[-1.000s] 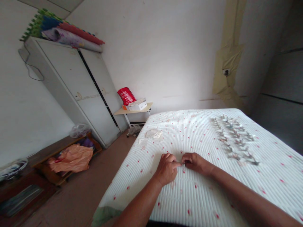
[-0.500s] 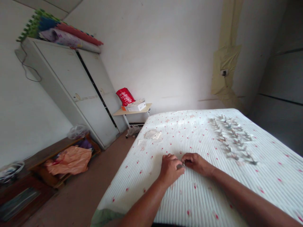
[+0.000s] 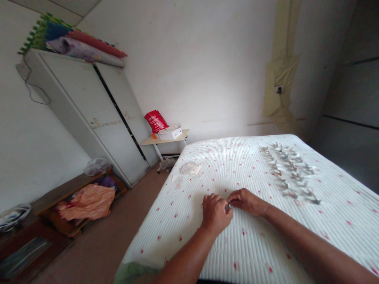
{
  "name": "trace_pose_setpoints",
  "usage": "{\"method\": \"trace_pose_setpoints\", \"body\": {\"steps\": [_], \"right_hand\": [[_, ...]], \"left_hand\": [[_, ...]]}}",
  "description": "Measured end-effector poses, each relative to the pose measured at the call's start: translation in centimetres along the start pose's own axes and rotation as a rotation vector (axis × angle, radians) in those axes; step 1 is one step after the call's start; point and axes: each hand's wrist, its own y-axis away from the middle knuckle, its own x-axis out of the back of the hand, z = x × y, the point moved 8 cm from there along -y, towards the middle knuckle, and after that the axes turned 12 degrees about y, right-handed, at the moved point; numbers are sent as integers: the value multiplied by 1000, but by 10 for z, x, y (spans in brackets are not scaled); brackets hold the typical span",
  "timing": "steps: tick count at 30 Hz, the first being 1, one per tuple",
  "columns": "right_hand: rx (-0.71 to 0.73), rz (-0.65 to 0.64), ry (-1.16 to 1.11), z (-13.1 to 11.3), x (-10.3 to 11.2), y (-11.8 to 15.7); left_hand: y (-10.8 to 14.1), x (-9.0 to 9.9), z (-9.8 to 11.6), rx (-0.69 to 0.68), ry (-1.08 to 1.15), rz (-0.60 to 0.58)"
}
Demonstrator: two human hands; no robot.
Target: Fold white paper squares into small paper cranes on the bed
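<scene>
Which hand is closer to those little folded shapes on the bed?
Right. The right hand sits left of the folded shapes in view; the left hand is farther left.

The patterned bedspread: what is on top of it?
Small folded pieces at right, flat papers at left. Nearer, the left hand and right hand hold a small greyish piece, mostly covered by their grip.

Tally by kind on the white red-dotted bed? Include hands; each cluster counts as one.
Bare left hand and right hand: 2
Small grey held piece: 1
Cluster of grey-white folded pieces: 1
Spread of thin off-white sheets: 1
Total: 5
</scene>
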Motion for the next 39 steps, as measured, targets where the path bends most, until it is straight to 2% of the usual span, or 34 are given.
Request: {"method": "trace_pose_setpoints", "body": {"steps": [4, 10, 16, 21, 25, 30, 39], "right_hand": [[0, 6, 9, 3, -1, -1], [-8, 47, 32, 4, -1, -1], [-34, 113, 195, 3, 0, -4], [-48, 134, 279, 4, -4, -4], [-21, 168, 249, 3, -3, -1], [-26, 125, 171, 4, -2, 2], [-44, 113, 117, 8, -2, 1]], "left_hand": [[-2, -3, 0, 19, -30, -3], [0, -5, 4, -48, -20, -21], [1, -8, 4, -84, -1, -47], [0, -8, -1, -53, 27, -24], [-2, -9, -6, -2, 57, -29], [-2, -12, -11, 47, 76, -32], [-1, -12, -11, 45, 99, -52]]}}
